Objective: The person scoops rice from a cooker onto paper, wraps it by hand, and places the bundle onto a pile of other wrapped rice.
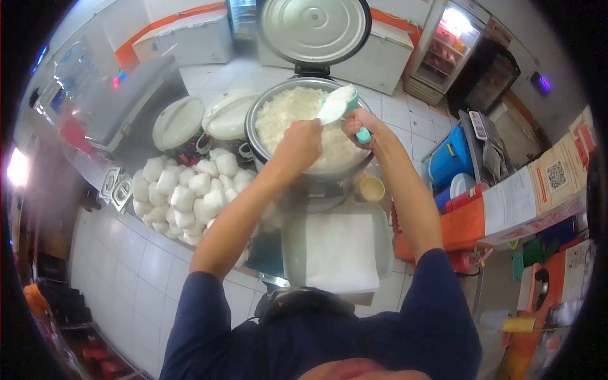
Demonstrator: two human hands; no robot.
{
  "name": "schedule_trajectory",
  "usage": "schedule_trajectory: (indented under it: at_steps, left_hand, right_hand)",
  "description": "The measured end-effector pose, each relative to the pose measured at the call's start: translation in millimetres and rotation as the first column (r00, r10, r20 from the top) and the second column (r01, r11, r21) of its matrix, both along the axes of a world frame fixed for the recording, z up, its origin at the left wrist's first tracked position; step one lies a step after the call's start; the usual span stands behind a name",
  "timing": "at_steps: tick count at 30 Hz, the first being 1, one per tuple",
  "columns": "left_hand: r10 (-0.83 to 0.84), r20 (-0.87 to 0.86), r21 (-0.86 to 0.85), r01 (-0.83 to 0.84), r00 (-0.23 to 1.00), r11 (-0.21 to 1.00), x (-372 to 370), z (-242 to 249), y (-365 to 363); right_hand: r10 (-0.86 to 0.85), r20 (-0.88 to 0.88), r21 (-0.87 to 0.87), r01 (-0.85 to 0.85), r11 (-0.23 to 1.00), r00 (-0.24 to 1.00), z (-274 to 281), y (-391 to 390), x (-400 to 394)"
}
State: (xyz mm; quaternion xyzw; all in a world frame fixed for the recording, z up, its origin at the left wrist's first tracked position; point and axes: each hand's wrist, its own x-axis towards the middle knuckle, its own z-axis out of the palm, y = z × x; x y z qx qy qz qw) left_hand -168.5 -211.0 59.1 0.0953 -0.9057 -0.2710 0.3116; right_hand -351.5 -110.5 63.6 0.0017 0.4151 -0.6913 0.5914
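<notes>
A large round cooker (253,130) full of white rice (285,114) stands in front of me with its lid (315,24) raised. Above the rice, my left hand (301,144) is closed on a white paddle (332,111). My right hand (367,126) grips the turquoise handle of a scoop (363,135), whose bowl is heaped with rice. The paddle's blade lies against the scoop's bowl. Many white rounded bundles (183,196) are piled left of the cooker. White paper (341,253) lies on a tray (292,253) below it.
Two pale lidded containers (179,123) stand left of the cooker. A small yellowish cup (372,189) sits at its lower right. On the right are a blue bin (451,158) and an orange box (443,229). White freezers (187,41) line the back.
</notes>
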Motion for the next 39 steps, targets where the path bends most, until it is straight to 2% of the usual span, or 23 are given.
schedule_trajectory:
  at_steps: [5,7,8,10,12,14,18,20,22,24,26,27,28,30,31,32,33,34,35,36,37,38,39]
  left_hand:
    - [0.057,0.263,0.018,-0.063,0.963,0.998,21.4,0.3,2.8]
    - [0.159,-0.01,-0.022,-0.159,0.987,0.987,13.5,5.5,1.4]
    - [0.156,-0.003,-0.016,-0.156,0.988,0.988,10.5,8.6,0.9]
    - [0.147,-0.191,0.017,-0.147,0.97,0.989,4.6,20.3,6.8]
    - [0.091,-0.063,0.06,-0.088,0.994,0.994,-10.6,11.6,1.2]
    - [0.204,0.304,-0.245,-0.13,0.931,0.961,-31.5,-7.6,-30.7]
    - [0.256,0.174,-0.187,-0.223,0.951,0.957,-20.0,40.2,-23.4]
    - [-0.093,0.031,-0.169,0.097,0.995,0.981,-15.6,57.5,-5.4]
    - [-0.099,0.07,-0.19,0.11,0.993,0.976,-37.0,52.4,-13.2]
    - [0.135,0.533,-0.416,0.119,0.835,0.901,-52.4,68.4,-34.3]
    - [0.17,0.547,-0.429,0.099,0.82,0.898,-60.7,51.8,-58.2]
    - [0.186,0.559,-0.442,0.101,0.808,0.891,-58.7,50.4,-59.8]
    - [0.186,0.559,-0.441,0.1,0.808,0.892,-56.1,49.2,-64.6]
    - [0.241,0.428,-0.372,-0.073,0.871,0.925,-41.1,34.2,-71.0]
    - [0.419,0.323,-0.517,-0.213,0.849,0.829,-34.1,24.3,-73.8]
    - [0.568,0.204,-0.636,-0.334,0.797,0.696,-26.9,11.6,-76.2]
    - [0.541,0.094,-0.597,-0.387,0.836,0.703,-11.0,4.3,-68.9]
    - [0.513,-0.035,-0.552,-0.445,0.858,0.705,4.6,7.1,-57.5]
    - [0.375,-0.235,-0.539,-0.441,0.897,0.717,24.8,20.8,-32.9]
    - [0.222,-0.428,-0.523,-0.44,0.876,0.73,45.3,28.4,-6.3]
    - [0.197,-0.564,-0.406,-0.477,0.802,0.78,56.1,9.5,6.3]
    - [0.188,-0.688,-0.281,-0.496,0.701,0.822,67.6,-18.7,20.7]
    - [0.159,-0.592,-0.201,-0.336,0.79,0.92,87.4,-45.1,43.1]
  right_hand:
    - [-0.028,0.153,-0.034,0.034,0.999,0.988,0.9,5.8,-4.3]
    - [0.026,0.246,-0.123,0.004,0.992,0.969,10.5,16.2,4.0]
    - [0.021,0.252,-0.116,0.008,0.993,0.967,14.2,20.4,10.4]
    - [-0.001,-0.091,-0.098,-0.008,0.995,0.996,17.4,32.4,26.4]
    - [0.036,0.03,-0.129,-0.032,0.991,0.999,10.7,40.2,22.4]
    - [0.089,0.127,-0.171,-0.067,0.983,0.988,7.2,50.7,23.5]
    - [0.059,0.081,-0.152,-0.046,0.987,0.995,15.0,58.8,28.8]
    - [0.06,-0.067,0.027,-0.058,0.998,0.996,11.5,57.8,32.3]
    - [0.098,-0.064,0.047,-0.095,0.994,0.993,5.5,57.6,32.9]
    - [0.105,-0.005,-0.035,-0.105,0.994,0.994,-1.2,57.7,28.5]
    - [0.107,0.028,-0.057,-0.106,0.993,0.994,3.9,65.9,38.5]
    - [0.133,0.047,-0.166,-0.124,0.978,0.99,4.6,70.6,39.0]
    - [0.154,0.069,-0.274,-0.13,0.953,0.986,4.0,76.8,39.9]
    - [0.169,0.043,-0.395,-0.138,0.908,0.985,2.7,100.3,50.7]
    - [0.181,0.007,-0.508,-0.152,0.848,0.983,-1.4,113.9,61.0]
    - [0.178,0.057,-0.482,-0.129,0.867,0.982,-14.3,130.5,73.7]
    - [0.049,-0.086,-0.441,-0.082,0.894,0.995,-26.9,150.6,89.8]
    - [-0.07,-0.248,-0.409,-0.039,0.912,0.966,-32.8,168.7,105.7]
    - [-0.282,-0.395,-0.232,0.202,0.952,0.874,-28.7,179.4,137.1]
    - [-0.403,-0.645,-0.23,0.339,0.912,0.649,-49.2,184.6,156.0]
    - [-0.442,-0.831,-0.272,0.446,0.853,0.339,-83.6,193.4,167.7]
    - [-0.328,-0.935,-0.233,0.465,0.854,0.135,-139.4,212.6,175.0]
    - [-0.189,-0.979,-0.2,0.486,0.851,-0.073,-192.1,232.2,184.7]
